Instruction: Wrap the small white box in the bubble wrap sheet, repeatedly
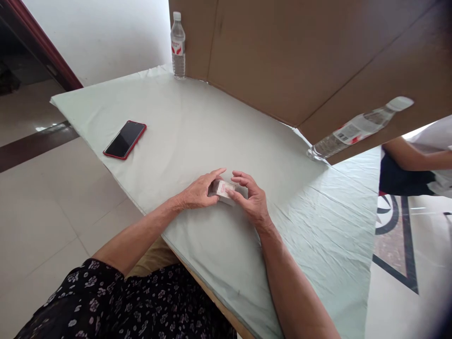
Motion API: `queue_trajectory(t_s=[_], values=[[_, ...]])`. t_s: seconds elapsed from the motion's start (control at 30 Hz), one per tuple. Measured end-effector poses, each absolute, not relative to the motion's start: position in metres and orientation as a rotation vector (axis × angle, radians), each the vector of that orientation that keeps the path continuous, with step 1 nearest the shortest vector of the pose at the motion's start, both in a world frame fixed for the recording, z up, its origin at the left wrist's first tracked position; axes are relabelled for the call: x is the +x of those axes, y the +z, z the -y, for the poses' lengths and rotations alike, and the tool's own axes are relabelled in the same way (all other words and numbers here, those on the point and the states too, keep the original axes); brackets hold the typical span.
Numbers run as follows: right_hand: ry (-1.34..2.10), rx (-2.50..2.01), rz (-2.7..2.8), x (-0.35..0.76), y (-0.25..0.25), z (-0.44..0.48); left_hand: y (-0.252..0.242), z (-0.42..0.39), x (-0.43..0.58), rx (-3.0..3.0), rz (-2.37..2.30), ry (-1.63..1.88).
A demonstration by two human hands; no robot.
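A small white stack with red print, which looks like a deck of playing cards (223, 189), is between my two hands near the table's front edge. My left hand (202, 190) curves round its left end, with the thumb at the near side and the fingers at the far side. The thumb of my right hand (251, 200) touches the printed top, while the other fingers are raised and apart to the right. My fingers partly cover the stack.
A pale green cloth (197, 127) covers the table. A phone with a red case (125, 140) lies at left. Two clear water bottles (178, 47) (353, 134) stand against a brown cardboard panel (261, 56) at the back. A person's arm (416, 157) shows at far right.
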State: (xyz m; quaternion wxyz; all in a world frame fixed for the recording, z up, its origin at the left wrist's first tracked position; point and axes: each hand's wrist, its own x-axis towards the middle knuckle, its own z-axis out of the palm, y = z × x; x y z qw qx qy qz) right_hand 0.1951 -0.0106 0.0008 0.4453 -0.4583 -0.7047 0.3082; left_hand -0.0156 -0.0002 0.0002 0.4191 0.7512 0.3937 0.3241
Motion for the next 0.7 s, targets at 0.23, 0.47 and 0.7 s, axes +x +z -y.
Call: queue_trajectory(t_s=[0.23, 0.47, 0.7], values=[[0.394, -1.210, 1.844, 0.185, 0.008, 0.014, -0.001, 0.002, -0.014, 1.983, -0.937, 0.854], [0.412, -1.201, 1.741, 0.180, 0.033, -0.004, -0.003, 0.001, -0.007, 2.076, -0.847, 0.966], [0.354, -1.246, 1.766, 0.191, 0.060, -0.040, -0.002, 0.002, -0.007, 1.940, -0.838, 0.884]])
